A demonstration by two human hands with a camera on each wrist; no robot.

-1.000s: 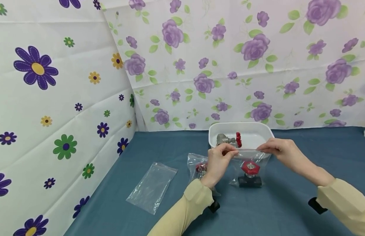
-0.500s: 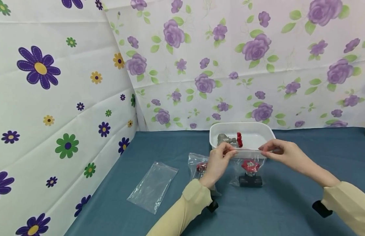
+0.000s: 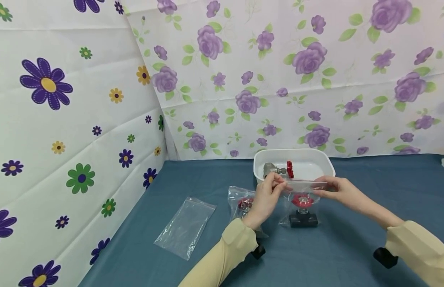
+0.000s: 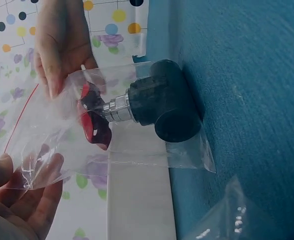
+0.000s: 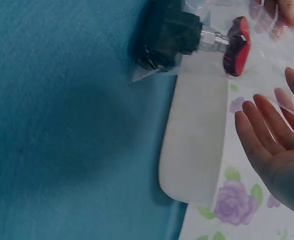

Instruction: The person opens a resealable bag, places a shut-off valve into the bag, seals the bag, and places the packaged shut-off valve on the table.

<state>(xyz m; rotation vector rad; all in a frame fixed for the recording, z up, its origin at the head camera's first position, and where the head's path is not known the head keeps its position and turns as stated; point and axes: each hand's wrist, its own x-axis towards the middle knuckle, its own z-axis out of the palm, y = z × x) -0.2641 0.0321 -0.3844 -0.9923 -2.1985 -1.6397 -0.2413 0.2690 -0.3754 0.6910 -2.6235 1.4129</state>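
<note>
A clear zip bag (image 3: pixel 284 209) stands on the cloth, with a valve inside. The valve has a black tee-shaped body (image 3: pixel 303 219) and a red handwheel (image 3: pixel 302 200). My left hand (image 3: pixel 266 199) pinches the left end of the bag's top edge between thumb and fingers. At the right end, my right hand (image 3: pixel 345 195) holds the top edge, fingers behind it and thumb in front. The red line of the bag's zip shows in the left wrist view. Partly hidden by my left hand is another clear bag (image 3: pixel 236 194) containing a red-handled valve (image 3: pixel 245 203).
Behind the hands stands a white plastic tub (image 3: pixel 311 159) holding a metal valve with a red handwheel (image 3: pixel 279 170). A flat clear zip bag (image 3: pixel 186 227) lies on the blue cloth (image 3: pixel 207 175) to the left. Flowered sheets (image 3: pixel 222 79) hang at the back and left.
My right hand has shifted its hold on the bag's top edge, its fingers now lower and slightly inward. The left hand keeps its pinch. The valve stays in place.
</note>
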